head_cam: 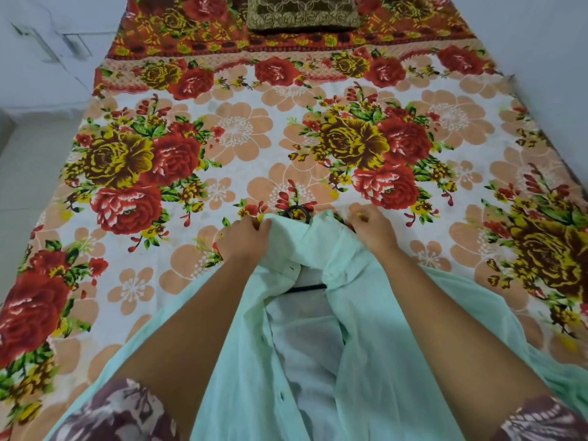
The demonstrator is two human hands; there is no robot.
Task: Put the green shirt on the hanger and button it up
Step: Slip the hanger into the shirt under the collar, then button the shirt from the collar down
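Mint-coloured cloth fills the lower middle of the view: the pale green shirt [366, 329] lies front-up on the floral bedsheet [235, 132], with its collar end pointing away from the person and its front hanging open down the centre.

The left hand [245, 237] is closed tight on the bunched cloth at the shirt's left shoulder, by the collar. The right hand [370, 230] has its fingers curled down over the opposite shoulder and grips the cloth at its edge. Both forearms lie over the shirt's spread sides.

Between the two hands the hook of the thin black hanger [307, 287] pokes out past the collar and lies on the sheet. A short piece of its cross bar shows inside the open front.

Beyond the hands a wide stretch of sheet runs up to the brown-and-gold patterned pillow [302, 12] at the far end. The bed's left edge borders a pale floor, and its right edge lies close to a white wall.

The hanger's arms are hidden under the cloth. The shirt's lower part runs out of view at the bottom edge, as do the maroon-and-white patterned sleeves [117, 415] on the person's arms. A few small dark dots along the left front edge are too small to make out.
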